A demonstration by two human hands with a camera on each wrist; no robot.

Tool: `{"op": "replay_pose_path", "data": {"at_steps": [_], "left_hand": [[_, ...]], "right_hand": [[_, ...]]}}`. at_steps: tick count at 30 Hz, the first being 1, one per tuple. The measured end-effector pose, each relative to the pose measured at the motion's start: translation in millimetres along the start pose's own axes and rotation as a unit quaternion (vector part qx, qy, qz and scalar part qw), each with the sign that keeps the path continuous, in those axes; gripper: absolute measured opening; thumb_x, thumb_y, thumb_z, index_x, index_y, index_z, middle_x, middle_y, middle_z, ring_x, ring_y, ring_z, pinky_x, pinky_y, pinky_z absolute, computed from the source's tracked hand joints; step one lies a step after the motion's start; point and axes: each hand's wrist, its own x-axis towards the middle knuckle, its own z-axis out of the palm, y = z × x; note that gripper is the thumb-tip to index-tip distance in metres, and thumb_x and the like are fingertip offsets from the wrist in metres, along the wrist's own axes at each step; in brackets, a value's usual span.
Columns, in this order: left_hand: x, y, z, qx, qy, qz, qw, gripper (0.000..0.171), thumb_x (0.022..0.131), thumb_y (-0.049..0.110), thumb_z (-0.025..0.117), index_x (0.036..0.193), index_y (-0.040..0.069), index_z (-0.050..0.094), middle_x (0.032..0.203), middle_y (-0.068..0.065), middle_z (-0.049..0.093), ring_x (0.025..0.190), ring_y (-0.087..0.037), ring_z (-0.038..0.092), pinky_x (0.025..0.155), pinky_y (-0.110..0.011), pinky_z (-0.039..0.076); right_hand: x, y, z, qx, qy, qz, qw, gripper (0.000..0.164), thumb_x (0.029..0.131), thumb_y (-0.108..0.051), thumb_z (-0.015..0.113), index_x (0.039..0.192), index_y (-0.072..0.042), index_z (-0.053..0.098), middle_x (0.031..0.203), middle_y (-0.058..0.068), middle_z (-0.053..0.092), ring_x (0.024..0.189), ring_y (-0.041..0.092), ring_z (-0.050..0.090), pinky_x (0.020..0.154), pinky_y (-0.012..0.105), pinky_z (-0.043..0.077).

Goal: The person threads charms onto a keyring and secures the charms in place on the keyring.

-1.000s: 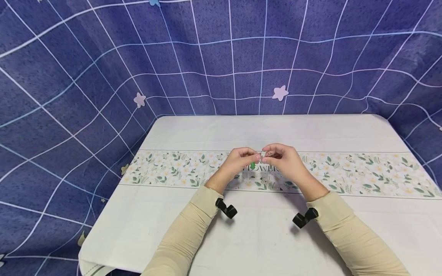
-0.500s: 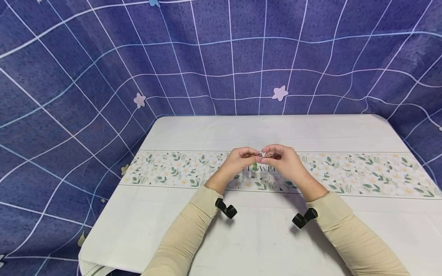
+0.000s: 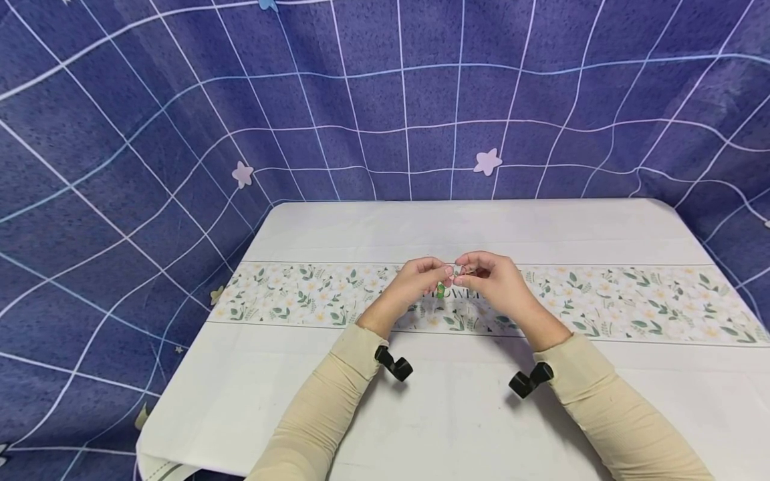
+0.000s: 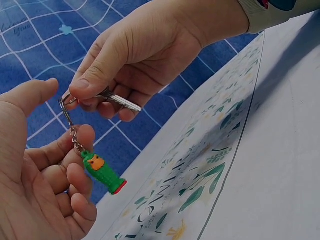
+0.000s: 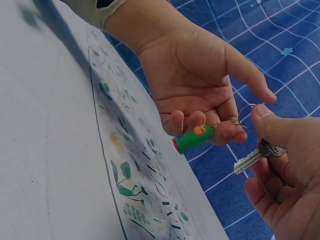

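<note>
A split key ring (image 5: 246,116) with a short chain carries a small green charm (image 4: 104,172) with an orange patch and a red base. My right hand (image 3: 490,277) pinches the key ring between thumb and index finger. A silver key (image 5: 252,159) sticks out below that thumb, against the curled fingers. On the other side, my left hand (image 3: 415,277) holds its thumb and index finger apart around the ring. In the left wrist view, the chain hangs across the left index finger (image 4: 82,137) and the charm dangles beside the other fingertips.
Both hands are over a white tablecloth (image 3: 433,414) with a printed floral band (image 3: 301,294) and lettering. A blue gridded curtain (image 3: 373,100) with stars surrounds the table at the back and sides. Black camera mounts (image 3: 394,363) sit on the wrists.
The green charm swings slightly right, then back left, and now turns its orange patch into view. Fingers shift a little at the key ring; both arms stay in place.
</note>
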Motion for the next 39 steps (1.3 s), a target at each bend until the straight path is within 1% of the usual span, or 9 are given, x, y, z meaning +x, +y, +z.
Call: {"op": "replay_pose_path", "data": {"at_steps": [4, 6, 8, 11, 14, 16, 27, 33, 39], "left_hand": [[0.1, -0.5, 0.1, 0.008, 0.002, 0.003, 1.0000, 0.022, 0.098, 0.029, 0.066, 0.096, 0.007, 0.071, 0.096, -0.026, 0.065, 0.069, -0.016, 0.046, 0.070, -0.036, 0.040], [0.0, -0.6, 0.0, 0.013, 0.004, 0.007, 0.9999, 0.023, 0.098, 0.028, 0.067, 0.098, 0.006, 0.072, 0.103, -0.030, 0.065, 0.072, -0.017, 0.048, 0.071, -0.037, 0.041], [-0.1, -0.7, -0.2, 0.017, 0.005, 0.012, 0.9998, 0.024, 0.098, 0.028, 0.067, 0.102, 0.005, 0.072, 0.102, -0.027, 0.068, 0.074, -0.018, 0.049, 0.072, -0.038, 0.041], [-0.3, -0.8, -0.6, 0.021, 0.008, 0.015, 0.9996, 0.025, 0.097, 0.026, 0.067, 0.105, 0.003, 0.073, 0.093, -0.012, 0.071, 0.074, -0.016, 0.050, 0.072, -0.039, 0.042], [-0.3, -0.7, -1.1, 0.019, 0.007, 0.018, 0.9996, 0.026, 0.097, 0.024, 0.068, 0.109, 0.002, 0.072, 0.087, 0.002, 0.070, 0.073, -0.011, 0.051, 0.073, -0.040, 0.043], [-0.2, -0.3, -1.1, 0.017, 0.004, 0.019, 0.9997, 0.026, 0.097, 0.023, 0.068, 0.111, 0.001, 0.071, 0.087, 0.005, 0.069, 0.073, -0.010, 0.051, 0.073, -0.039, 0.043], [-0.9, -0.6, -1.8, 0.011, 0.000, 0.019, 0.9998, 0.026, 0.096, 0.017, 0.068, 0.116, 0.000, 0.070, 0.085, 0.006, 0.065, 0.072, -0.010, 0.051, 0.066, -0.031, 0.042], [-2.3, 1.2, -1.6, -0.003, -0.009, 0.011, 0.9999, 0.028, 0.096, 0.017, 0.067, 0.117, -0.001, 0.069, 0.083, 0.005, 0.066, 0.071, -0.017, 0.049, 0.064, -0.030, 0.039], [-0.1, 0.1, -0.3, -0.003, -0.013, -0.001, 0.9999, 0.024, 0.100, 0.027, 0.064, 0.101, 0.005, 0.072, 0.082, 0.004, 0.067, 0.069, -0.021, 0.048, 0.064, -0.031, 0.039]], "right_hand": [[-0.3, -1.1, -0.2, -0.001, -0.001, -0.001, 1.000, 0.033, 0.089, -0.013, 0.080, 0.117, 0.000, 0.069, 0.094, 0.009, 0.072, 0.078, 0.019, 0.064, 0.069, 0.026, 0.053], [0.0, -1.2, -0.1, 0.001, -0.002, -0.001, 1.000, 0.033, 0.089, -0.013, 0.079, 0.117, 0.000, 0.069, 0.093, 0.010, 0.072, 0.078, 0.020, 0.063, 0.068, 0.026, 0.052], [0.4, -1.1, -0.1, 0.002, -0.002, 0.000, 1.000, 0.032, 0.089, -0.013, 0.079, 0.116, 0.001, 0.069, 0.094, 0.011, 0.072, 0.079, 0.021, 0.063, 0.069, 0.026, 0.052], [0.8, -0.6, -0.2, 0.002, -0.005, 0.001, 1.000, 0.031, 0.089, -0.013, 0.079, 0.116, 0.001, 0.069, 0.094, 0.012, 0.072, 0.079, 0.022, 0.063, 0.070, 0.026, 0.052], [0.4, -0.7, -0.5, 0.000, -0.005, 0.003, 1.000, 0.031, 0.090, -0.013, 0.078, 0.116, 0.000, 0.069, 0.095, 0.012, 0.072, 0.080, 0.022, 0.063, 0.070, 0.026, 0.052], [-0.1, -1.3, -0.7, -0.002, -0.005, 0.004, 1.000, 0.030, 0.090, -0.013, 0.078, 0.116, -0.001, 0.070, 0.095, 0.011, 0.072, 0.079, 0.021, 0.063, 0.069, 0.026, 0.052], [-1.1, -3.0, 0.4, 0.004, -0.007, 0.013, 1.000, 0.027, 0.089, -0.014, 0.079, 0.114, -0.006, 0.070, 0.095, 0.008, 0.072, 0.080, 0.023, 0.064, 0.069, 0.028, 0.053], [-0.8, -2.9, 0.6, -0.003, -0.006, 0.009, 1.000, 0.028, 0.089, -0.014, 0.079, 0.114, -0.005, 0.071, 0.094, 0.009, 0.072, 0.078, 0.022, 0.063, 0.067, 0.028, 0.052], [0.2, -2.1, -0.5, -0.010, -0.001, 0.003, 1.000, 0.029, 0.089, -0.014, 0.079, 0.115, -0.002, 0.070, 0.093, 0.011, 0.073, 0.077, 0.022, 0.063, 0.067, 0.027, 0.051]]}}
